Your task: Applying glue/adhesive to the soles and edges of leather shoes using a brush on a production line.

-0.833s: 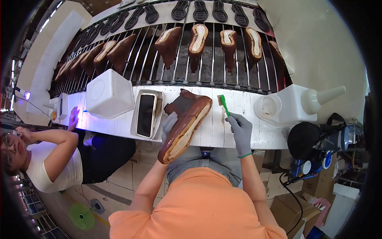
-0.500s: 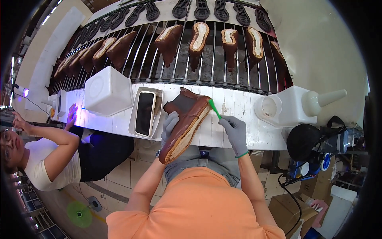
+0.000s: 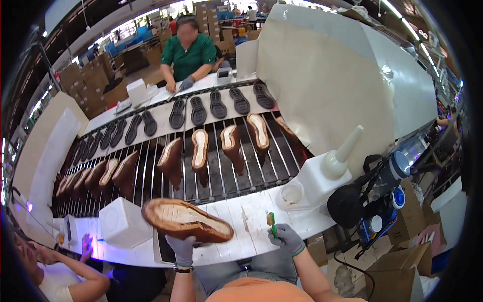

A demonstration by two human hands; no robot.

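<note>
A brown leather shoe upper (image 3: 187, 221) is in my gloved left hand (image 3: 181, 249), held over the near edge of the white bench (image 3: 251, 209). Its pale, glue-coloured underside faces up, with the brown edge folded in all round. My left fingers are closed around it from below, partly hidden by the shoe. To the right, my gloved right hand (image 3: 288, 239) grips a small green brush (image 3: 273, 227) by its handle, bristles up and apart from the shoe. A white bottle with a long spout (image 3: 322, 176) and a round cup (image 3: 291, 195) stand beyond that hand.
Past the bench, a rack of metal rollers (image 3: 221, 173) carries several brown uppers and a board of black soles (image 3: 177, 115). A white box-shaped container (image 3: 123, 221) stands left. One person in green (image 3: 187, 55) works opposite; another in white (image 3: 65, 274) sits left.
The shoe has turned from upright, toe toward me, to lying sideways, underside up. The brush has left the shoe's edge and now points up. My view has tilted up toward the far side.
</note>
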